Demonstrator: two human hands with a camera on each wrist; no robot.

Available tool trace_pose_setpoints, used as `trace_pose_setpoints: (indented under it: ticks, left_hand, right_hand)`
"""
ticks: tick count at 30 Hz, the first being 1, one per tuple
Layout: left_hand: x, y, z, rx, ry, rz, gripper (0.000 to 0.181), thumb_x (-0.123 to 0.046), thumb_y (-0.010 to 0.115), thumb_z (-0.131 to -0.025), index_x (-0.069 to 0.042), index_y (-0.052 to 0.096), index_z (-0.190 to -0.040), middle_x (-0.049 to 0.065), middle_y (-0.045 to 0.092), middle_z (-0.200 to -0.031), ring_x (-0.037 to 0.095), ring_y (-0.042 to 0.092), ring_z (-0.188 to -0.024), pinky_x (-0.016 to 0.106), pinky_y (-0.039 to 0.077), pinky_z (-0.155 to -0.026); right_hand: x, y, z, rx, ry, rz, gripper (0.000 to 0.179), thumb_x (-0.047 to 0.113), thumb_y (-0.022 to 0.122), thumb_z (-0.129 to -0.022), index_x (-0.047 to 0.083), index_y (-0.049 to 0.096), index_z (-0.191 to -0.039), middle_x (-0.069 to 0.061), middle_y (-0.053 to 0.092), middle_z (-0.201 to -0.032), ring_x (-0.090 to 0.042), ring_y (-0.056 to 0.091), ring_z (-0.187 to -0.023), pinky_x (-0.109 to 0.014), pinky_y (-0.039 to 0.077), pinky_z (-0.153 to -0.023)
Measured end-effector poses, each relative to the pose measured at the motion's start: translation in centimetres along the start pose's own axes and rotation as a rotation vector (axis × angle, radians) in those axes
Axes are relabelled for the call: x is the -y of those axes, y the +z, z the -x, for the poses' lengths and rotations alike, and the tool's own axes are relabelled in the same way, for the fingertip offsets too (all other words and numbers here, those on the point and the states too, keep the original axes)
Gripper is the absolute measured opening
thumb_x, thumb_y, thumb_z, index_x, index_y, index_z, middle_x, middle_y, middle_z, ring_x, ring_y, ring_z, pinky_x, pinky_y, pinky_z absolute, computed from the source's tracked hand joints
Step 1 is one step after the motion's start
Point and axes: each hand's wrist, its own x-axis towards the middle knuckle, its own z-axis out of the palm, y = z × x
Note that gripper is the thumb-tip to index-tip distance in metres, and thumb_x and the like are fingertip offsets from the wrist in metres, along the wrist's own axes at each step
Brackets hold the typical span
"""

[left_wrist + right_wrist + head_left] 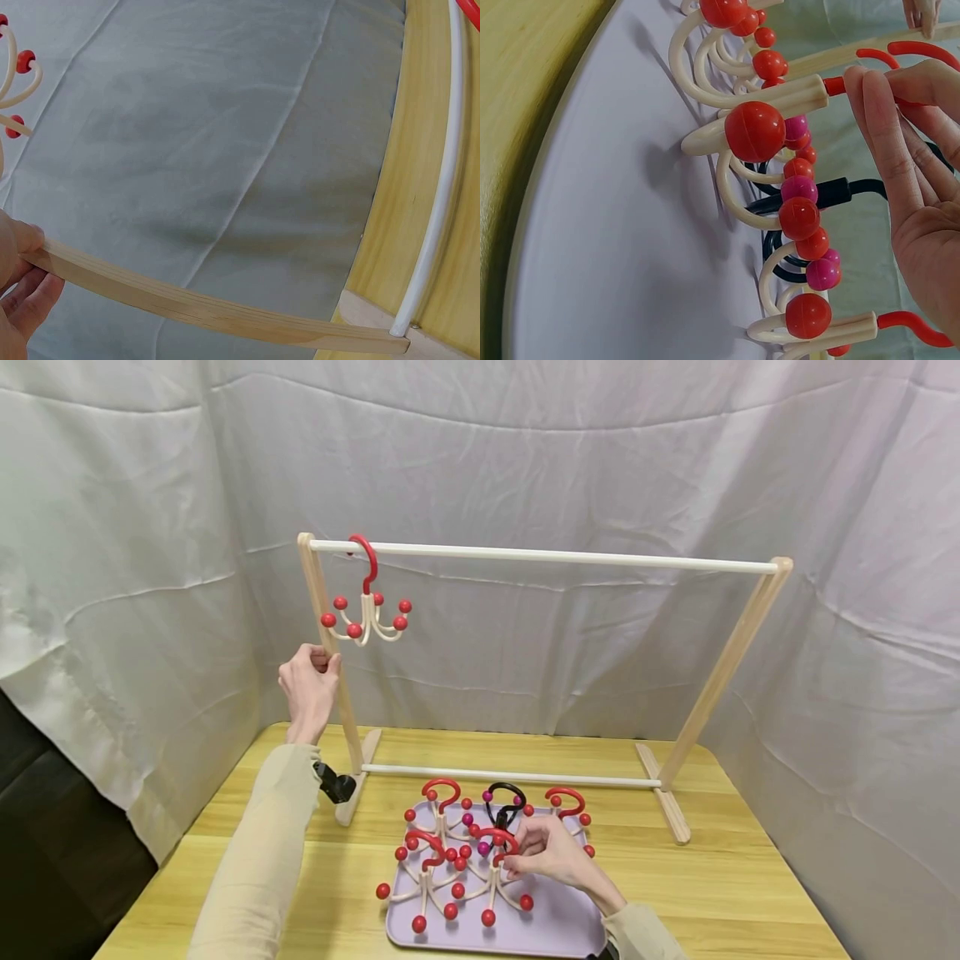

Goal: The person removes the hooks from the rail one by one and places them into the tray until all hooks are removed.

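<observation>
My left hand grips the left wooden post of a rack below its top, fingers and thumb round the wood in the left wrist view. Over the tray, my right hand pinches the red hook of a cream multi-arm hanger with red ball tips. Its arms stand close over the lilac tray. A similar hanger hangs by its red hook from the left end of the white top rail.
On the tray stand a front-left cream hanger, a back-left one, a back-right one partly hidden by my hand, and a black hanger with magenta balls. Behind the tray runs the rack's lower white rail; its right post stands beyond.
</observation>
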Motion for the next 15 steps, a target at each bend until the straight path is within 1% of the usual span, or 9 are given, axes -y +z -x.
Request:
trace_pose_setpoints:
  ticks: [4, 9, 11, 15]
  left_hand:
    - [0.02, 0.03, -0.03, 0.002, -0.002, -0.004, 0.023, -0.013, 0.067, -0.096, 0.007, 0.066, -0.108, 0.026, 0.072, -0.099, 0.040, 0.065, -0.088, 0.049, 0.047, -0.091]
    - [0.08, 0.08, -0.10, 0.002, -0.001, -0.003, 0.023, -0.013, 0.067, -0.096, 0.007, 0.066, -0.108, 0.026, 0.072, -0.099, 0.040, 0.065, -0.088, 0.048, 0.046, -0.091]
    - [0.11, 0.09, -0.12, 0.001, 0.000, -0.003, 0.023, -0.013, 0.067, -0.096, 0.007, 0.066, -0.108, 0.026, 0.072, -0.099, 0.040, 0.066, -0.088, 0.048, 0.046, -0.091]
    - [0.12, 0.07, -0.08, 0.000, 0.004, -0.005, 0.023, -0.013, 0.067, -0.096, 0.007, 0.066, -0.108, 0.026, 0.072, -0.099, 0.040, 0.065, -0.088, 0.049, 0.046, -0.093]
  right_hand:
    - [0.06, 0.04, 0.06, -0.010, 0.016, 0.022, 0.023, 0.010, 0.076, -0.085, -0.008, 0.061, -0.085, -0.026, 0.073, -0.081, -0.004, 0.071, -0.066, -0.022, 0.057, -0.063]
    - [-0.04, 0.05, -0.01, -0.011, 0.029, 0.033, 0.023, 0.009, 0.076, -0.084, -0.008, 0.061, -0.087, -0.022, 0.074, -0.082, -0.003, 0.070, -0.067, -0.023, 0.058, -0.066]
    - [-0.07, 0.05, -0.05, -0.007, 0.029, 0.028, 0.023, 0.008, 0.076, -0.084, -0.008, 0.062, -0.088, -0.023, 0.074, -0.083, -0.004, 0.071, -0.068, -0.023, 0.058, -0.067]
    - [-0.03, 0.02, -0.03, 0.009, 0.030, 0.008, 0.023, 0.008, 0.076, -0.084, -0.010, 0.063, -0.091, -0.027, 0.073, -0.085, -0.005, 0.072, -0.069, -0.024, 0.059, -0.068]
